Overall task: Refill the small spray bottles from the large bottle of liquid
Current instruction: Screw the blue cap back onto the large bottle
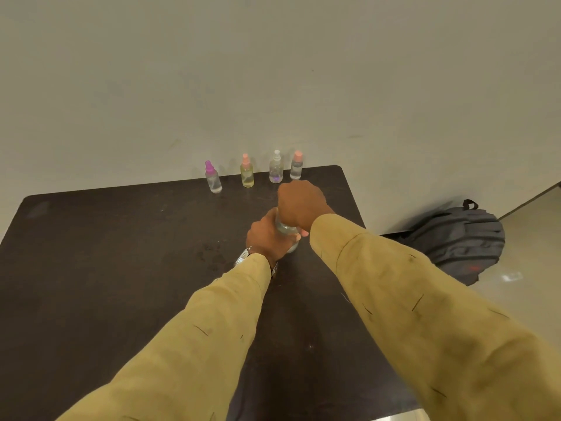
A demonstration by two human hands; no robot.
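Left hand [268,238] grips the large bottle [287,230] body; right hand [300,205] fists closed over its top.

I see a dark brown, matte desk [121,268] with rounded corners, pushed against a pale wall. Along its far edge stand four small clear plastic spray bottles, upright and apart: one with a purple cap [213,177], one yellowish with a peach cap [247,171], one with a white cap [276,168], one with a pink cap [296,166]. A large clear bottle [288,235] stands nearer the middle. Faint wet smudges [212,253] mark the surface beside it.
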